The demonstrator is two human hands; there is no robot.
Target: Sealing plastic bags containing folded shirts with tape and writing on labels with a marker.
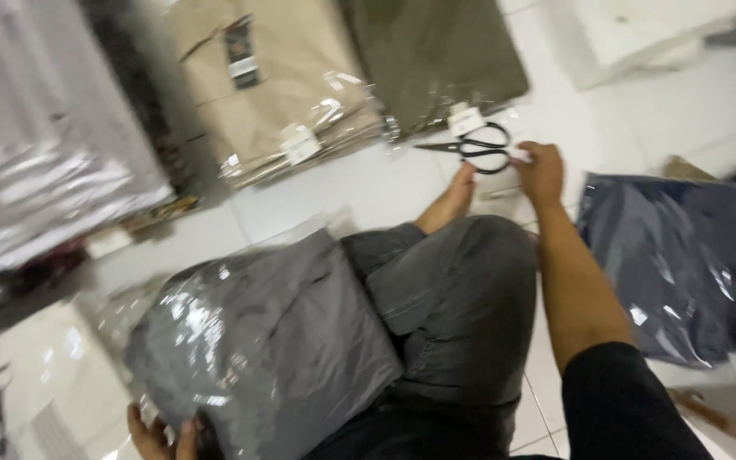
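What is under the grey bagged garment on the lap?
The grey bagged garment rests on the grey-trousered leg; the left hand grips its lower edge. The floor beneath is hidden.

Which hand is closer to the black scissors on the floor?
Right. The right hand reaches beside the scissors handles, about touching. The left hand is far back, holding the grey bagged garment.

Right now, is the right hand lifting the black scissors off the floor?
No. The black scissors lie flat on the white tiled floor, and the right hand only touches their handles.
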